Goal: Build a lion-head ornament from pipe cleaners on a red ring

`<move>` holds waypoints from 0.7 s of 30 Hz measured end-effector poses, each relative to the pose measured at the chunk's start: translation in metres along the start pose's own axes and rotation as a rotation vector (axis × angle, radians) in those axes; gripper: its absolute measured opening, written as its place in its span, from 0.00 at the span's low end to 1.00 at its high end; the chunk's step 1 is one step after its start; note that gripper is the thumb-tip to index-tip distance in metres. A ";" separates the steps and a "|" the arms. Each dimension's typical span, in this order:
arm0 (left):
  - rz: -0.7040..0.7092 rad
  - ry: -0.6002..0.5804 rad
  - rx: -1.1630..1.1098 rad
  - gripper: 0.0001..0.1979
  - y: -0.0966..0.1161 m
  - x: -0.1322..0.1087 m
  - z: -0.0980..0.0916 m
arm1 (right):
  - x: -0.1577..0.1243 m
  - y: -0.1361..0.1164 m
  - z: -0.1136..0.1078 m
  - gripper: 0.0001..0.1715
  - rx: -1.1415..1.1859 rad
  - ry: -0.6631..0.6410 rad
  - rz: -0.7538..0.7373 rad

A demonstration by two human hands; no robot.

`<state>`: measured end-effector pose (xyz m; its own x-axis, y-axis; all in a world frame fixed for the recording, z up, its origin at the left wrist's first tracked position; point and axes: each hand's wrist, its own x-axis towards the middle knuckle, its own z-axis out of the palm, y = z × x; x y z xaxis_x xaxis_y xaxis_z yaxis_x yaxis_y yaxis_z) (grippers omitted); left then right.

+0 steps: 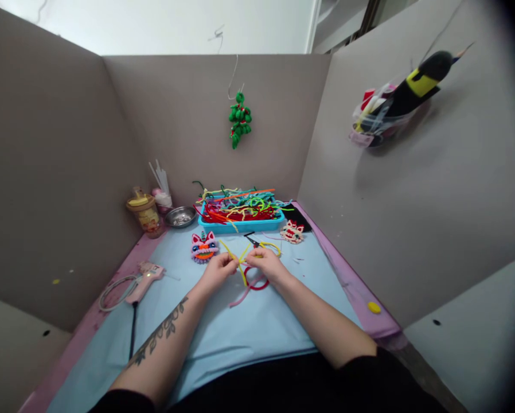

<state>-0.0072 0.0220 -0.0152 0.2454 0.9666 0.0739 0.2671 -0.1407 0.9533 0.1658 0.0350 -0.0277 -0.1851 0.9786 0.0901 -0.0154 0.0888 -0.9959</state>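
Left hand: thumb and fingertips pinched narrow on yellow fuzzy stems. Right hand: fingers also pinched, on the same yellow bundle; exact grip partly hidden. Stems sit between the hands, over the middle of the blue cloth. Red ring and pink strip just below them in view; can't tell if they touch the yellow.

Yellow-handled scissors by right hand. Purple-pink animal face near left hand, cream-and-red one farther right. Blue tray of coloured stems behind.

Writing: lidded cup at back left has a printed design, too small to read. Pink glue gun at left, markings unreadable. Black tool on right wall: yellow band, blurred.
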 end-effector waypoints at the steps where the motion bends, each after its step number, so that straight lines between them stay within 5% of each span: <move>1: 0.008 -0.022 0.005 0.11 0.001 -0.001 0.000 | 0.000 -0.002 -0.003 0.13 0.019 -0.034 0.029; 8: 0.027 -0.152 0.048 0.12 0.004 -0.003 -0.005 | 0.000 -0.015 -0.019 0.16 -0.027 -0.275 0.076; 15: 0.015 -0.211 0.082 0.13 0.001 -0.004 -0.002 | 0.002 -0.011 -0.014 0.12 -0.104 -0.095 -0.042; 21: -0.019 -0.268 0.086 0.14 -0.003 -0.005 0.001 | 0.002 -0.015 -0.012 0.08 -0.290 -0.090 -0.115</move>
<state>-0.0078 0.0173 -0.0184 0.4740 0.8798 -0.0345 0.3496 -0.1520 0.9245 0.1775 0.0379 -0.0122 -0.2849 0.9399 0.1882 0.2369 0.2593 -0.9363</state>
